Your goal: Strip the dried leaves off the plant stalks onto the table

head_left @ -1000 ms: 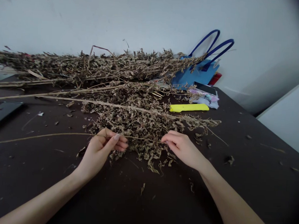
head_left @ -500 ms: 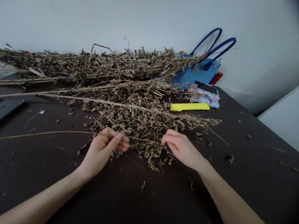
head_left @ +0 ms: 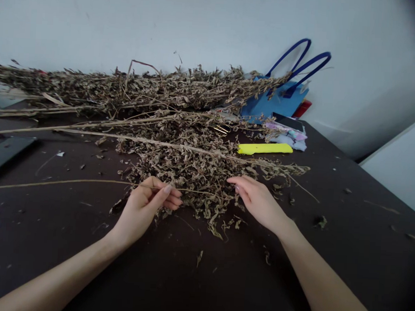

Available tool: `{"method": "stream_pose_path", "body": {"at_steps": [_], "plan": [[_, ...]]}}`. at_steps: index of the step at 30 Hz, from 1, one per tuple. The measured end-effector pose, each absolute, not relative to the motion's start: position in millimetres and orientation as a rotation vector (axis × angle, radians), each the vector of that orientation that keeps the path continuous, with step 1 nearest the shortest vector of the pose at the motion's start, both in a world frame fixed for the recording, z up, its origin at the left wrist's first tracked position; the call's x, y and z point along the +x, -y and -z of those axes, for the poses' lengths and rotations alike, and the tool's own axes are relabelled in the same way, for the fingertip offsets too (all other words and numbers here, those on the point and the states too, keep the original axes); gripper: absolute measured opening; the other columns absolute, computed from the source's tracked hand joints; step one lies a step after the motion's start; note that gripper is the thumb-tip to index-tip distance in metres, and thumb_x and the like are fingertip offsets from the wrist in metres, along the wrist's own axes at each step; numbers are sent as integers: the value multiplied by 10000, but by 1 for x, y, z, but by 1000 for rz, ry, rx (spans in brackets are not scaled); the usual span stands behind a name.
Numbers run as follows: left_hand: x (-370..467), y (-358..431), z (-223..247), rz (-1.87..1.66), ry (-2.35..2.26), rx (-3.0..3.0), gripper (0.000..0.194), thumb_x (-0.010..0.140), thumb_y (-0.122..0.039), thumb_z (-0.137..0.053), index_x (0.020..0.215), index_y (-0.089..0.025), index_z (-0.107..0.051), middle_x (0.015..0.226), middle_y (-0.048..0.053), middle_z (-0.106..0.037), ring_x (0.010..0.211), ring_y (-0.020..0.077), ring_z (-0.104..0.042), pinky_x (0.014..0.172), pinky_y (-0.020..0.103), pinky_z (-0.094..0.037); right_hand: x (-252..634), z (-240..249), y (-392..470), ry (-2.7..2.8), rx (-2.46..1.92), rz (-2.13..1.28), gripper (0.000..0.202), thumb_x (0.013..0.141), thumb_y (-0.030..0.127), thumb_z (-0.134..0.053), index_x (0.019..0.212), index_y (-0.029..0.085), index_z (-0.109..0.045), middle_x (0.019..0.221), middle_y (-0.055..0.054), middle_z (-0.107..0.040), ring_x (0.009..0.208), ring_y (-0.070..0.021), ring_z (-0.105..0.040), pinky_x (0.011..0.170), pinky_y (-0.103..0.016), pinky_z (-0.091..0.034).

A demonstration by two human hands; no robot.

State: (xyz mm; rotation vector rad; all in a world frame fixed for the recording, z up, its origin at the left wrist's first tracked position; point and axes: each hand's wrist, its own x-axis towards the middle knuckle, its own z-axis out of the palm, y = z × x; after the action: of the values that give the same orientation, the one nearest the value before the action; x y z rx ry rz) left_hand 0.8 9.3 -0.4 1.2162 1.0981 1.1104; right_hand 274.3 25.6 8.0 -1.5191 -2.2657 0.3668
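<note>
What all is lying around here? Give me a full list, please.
Stem: one, tan, in the left hand
Leaves: many, grey-brown, heaped mid-table
Stalks: at least two, tan, across the leaves
Bundle: one, grey-brown, along the wall
Scissors: apparently one, gold handles, behind the heap
Yellow object: one, yellow, right of the heap
Bag: one, blue, back right
Phone: apparently one, dark, before the bag
Slab: one, dark, left edge
Table: one, dark brown, beneath everything
Wall: pale, behind
Left hand: one, bare, pinching the stem
Right hand: one, bare, at the heap's right
</note>
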Motion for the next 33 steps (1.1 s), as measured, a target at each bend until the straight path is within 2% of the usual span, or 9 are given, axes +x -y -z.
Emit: {"method": "stream_pose_path", "body": {"at_steps": [4,8,15,25,33], "plan": [[1,-9,1,-1106,-1088,1234,140,856,-285,-537,787,-163,-543,829,56,-657,701,142,-650,659,263,-553,276,-7,-27,2297,-1548,-360,277,884,144,-370,1054,222,-573,968,-47,-595,823,-170,-580,735,-329,-463],[1,-10,2,-1106,-1088,1246,148,859,-286,-532,781,-161,-545,836,58,-650,705,143,-648,666,268,-556,277,-8,-27,2294,-1553,-307,231,890,170,-394,989,218,-597,961,-38,-603,818,-166,-592,742,-319,-470],[0,-10,2,-1100,-1085,1246,151,860,-289,-530,801,-151,-550,845,62,-657,709,143,-648,665,265,-553,278,-12,-25,2196,-1481,-202,221,894,195,-409,998,214,-603,951,-33,-631,814,-157,-599,732,-304,-469],[1,-10,2,-1098,-1069,1251,150,869,-285,-522,808,-148,-528,846,57,-656,708,134,-647,654,250,-553,264,-20,-11,2419,-1341,-468,162,899,259,-461,984,226,-594,935,-14,-602,766,-117,-566,680,-254,-441],[0,-10,3,-1075,-1089,1285,175,871,-296,-516,801,-140,-551,855,63,-653,704,135,-649,657,256,-553,262,-16,-10,2459,-1319,-439,192,912,187,-400,933,204,-590,880,-22,-568,753,-112,-543,680,-253,-420]]}}
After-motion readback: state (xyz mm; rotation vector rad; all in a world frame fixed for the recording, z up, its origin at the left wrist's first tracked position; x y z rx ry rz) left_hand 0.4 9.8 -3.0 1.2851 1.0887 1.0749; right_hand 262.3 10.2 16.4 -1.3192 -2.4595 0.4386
